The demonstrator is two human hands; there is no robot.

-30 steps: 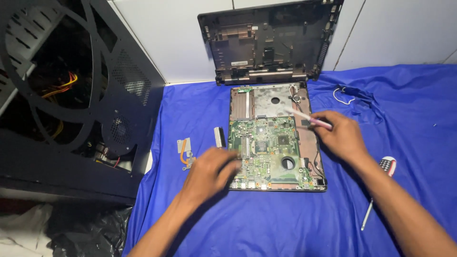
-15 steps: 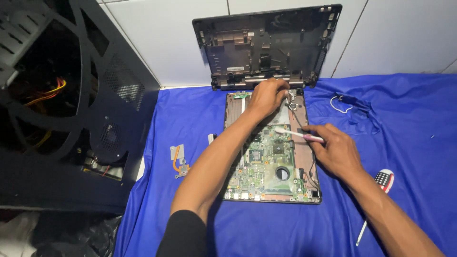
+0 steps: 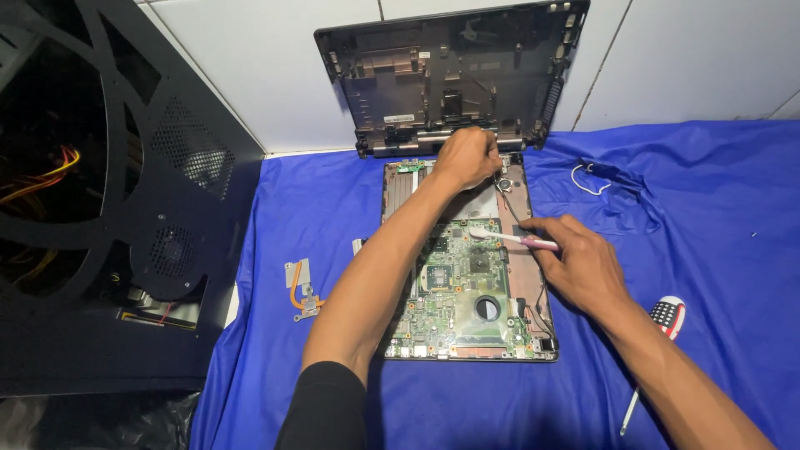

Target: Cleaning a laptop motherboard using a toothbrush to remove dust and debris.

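One toothbrush (image 3: 512, 239) in right hand (image 3: 583, 267), one motherboard (image 3: 458, 292), one screwdriver (image 3: 654, 350).

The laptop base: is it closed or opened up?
Opened up: the laptop base shows its bare green circuit board, and the removed black cover leans against the wall.

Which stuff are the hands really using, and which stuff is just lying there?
In use:
- left hand on the open laptop base
- right hand holding a small brush over the green circuit board

Lying about:
- screwdriver
- copper heat pipe part
- white cable
- black computer case
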